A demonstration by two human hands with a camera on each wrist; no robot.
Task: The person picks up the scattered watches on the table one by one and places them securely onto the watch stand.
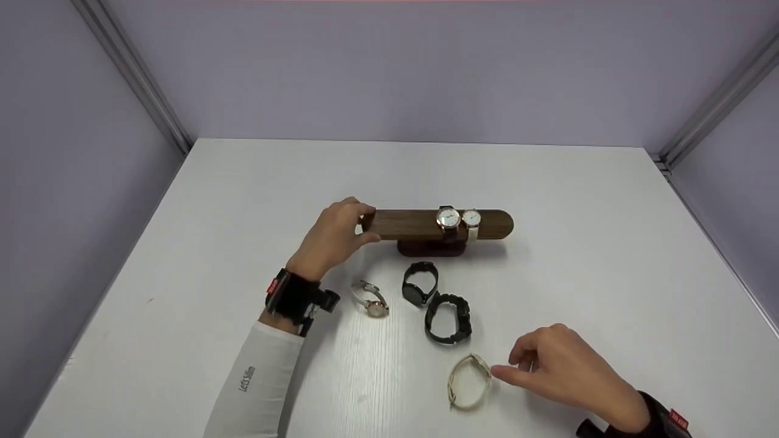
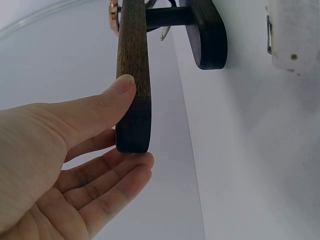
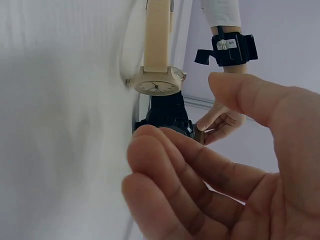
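Observation:
A dark wooden watch stand stands mid-table, its bar carrying two round-faced watches side by side. My left hand grips the bar's left end, thumb on one face and fingers behind and under it. A cream-strapped watch lies at the front of the table, on its side with its dial showing. My right hand hovers just right of it, fingers relaxed and spread, holding nothing.
Three more watches lie between the stand and the cream one: a small rose-gold one, a black one and a chunky black one. The white table is enclosed by lilac walls.

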